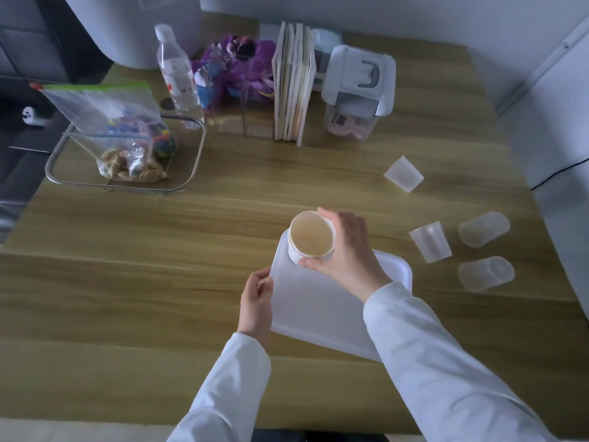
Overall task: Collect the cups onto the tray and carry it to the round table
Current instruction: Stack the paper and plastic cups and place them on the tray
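Note:
A white rectangular tray (318, 307) lies on the wooden table in front of me. My left hand (256, 303) grips its left edge. My right hand (345, 250) holds a white paper cup (310, 237) upright at the tray's far left corner. Several translucent plastic cups lie on the table to the right: one far off (404, 173), one standing upside down (431, 241), one on its side behind it (483, 229) and one on its side nearer me (486, 273).
At the back stand a water bottle (177, 74), a row of books (293, 84), a lidded plastic box (358, 90) and purple toys (237, 63). A metal-rimmed basket (196, 161) with a zip bag of snacks sits back left. The table's right edge is near the cups.

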Available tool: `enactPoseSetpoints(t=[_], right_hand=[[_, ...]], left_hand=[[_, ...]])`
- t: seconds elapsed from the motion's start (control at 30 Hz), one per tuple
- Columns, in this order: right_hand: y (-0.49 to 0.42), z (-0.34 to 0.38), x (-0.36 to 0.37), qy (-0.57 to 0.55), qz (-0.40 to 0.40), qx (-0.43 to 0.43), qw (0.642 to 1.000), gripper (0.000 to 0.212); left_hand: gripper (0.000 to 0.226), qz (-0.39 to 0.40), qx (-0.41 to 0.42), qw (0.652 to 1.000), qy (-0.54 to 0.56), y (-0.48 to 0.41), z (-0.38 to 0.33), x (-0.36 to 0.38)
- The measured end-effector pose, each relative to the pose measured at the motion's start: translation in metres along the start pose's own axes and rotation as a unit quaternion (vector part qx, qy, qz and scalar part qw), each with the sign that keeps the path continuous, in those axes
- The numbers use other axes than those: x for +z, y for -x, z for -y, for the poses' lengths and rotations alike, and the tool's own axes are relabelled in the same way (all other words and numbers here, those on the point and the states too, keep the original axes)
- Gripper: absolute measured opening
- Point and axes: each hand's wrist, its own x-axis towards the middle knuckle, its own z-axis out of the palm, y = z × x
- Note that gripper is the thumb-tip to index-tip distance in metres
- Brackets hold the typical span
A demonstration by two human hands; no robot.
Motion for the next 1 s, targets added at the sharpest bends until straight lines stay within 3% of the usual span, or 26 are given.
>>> enactPoseSetpoints(t=[0.17,0.33,0.47,0.7,1.0], right_hand=[[0.007,-0.008,-0.011,-0.026,0.001,0.029,0.999,0.095],[0.015,-0.045,-0.041,-0.079,-0.081,0.109,0.988,0.079],[0.017,-0.095,-0.071,-0.056,-0.132,0.195,0.970,0.071],[0.006,-0.184,-0.096,-0.008,-0.084,0.287,0.954,0.075],[-0.034,-0.239,-0.089,0.053,0.042,0.292,0.954,0.085]], left_hand=[[0.023,0.009,-0.002,1.000,-0.011,-0.002,0.001,0.003],[0.025,0.000,-0.005,1.000,-0.024,-0.006,0.003,0.007],[0.020,-0.014,-0.007,1.000,-0.015,-0.010,0.002,0.016],[0.019,-0.076,-0.004,0.997,0.029,-0.011,0.006,0.041],[0.018,-0.139,-0.020,0.989,0.054,-0.011,0.020,0.076]])
